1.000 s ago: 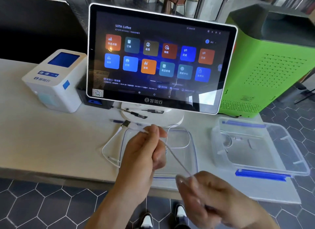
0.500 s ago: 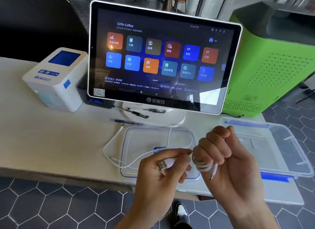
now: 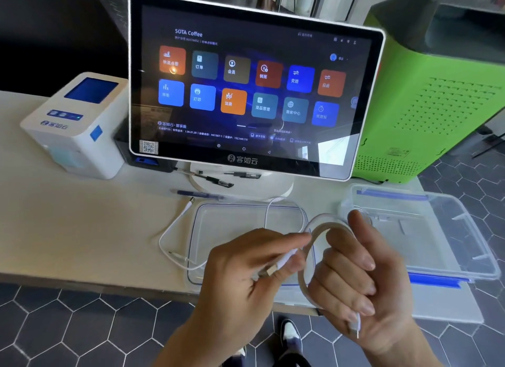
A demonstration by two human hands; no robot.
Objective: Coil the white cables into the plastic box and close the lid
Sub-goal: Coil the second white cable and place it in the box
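A white cable forms a loop over the table's front edge. My left hand pinches its USB plug end. The loop passes round the curled fingers of my right hand, and its small connector end hangs near that palm. A second white cable lies loose on the table and runs across the flat clear lid behind my left hand. The clear plastic box with blue latches stands open on the right, behind my right hand. Something small and white lies at its left end.
A touchscreen terminal on a white stand rises just behind the lid. A white receipt printer sits at the left, a green machine at the right. Pens lie by the stand. The table's front edge is under my hands.
The cable was stretched between my hands, then wound tight round my right fingers. Now the loop is wider, my right hand has turned palm up, and my left hand holds the plug close to it.
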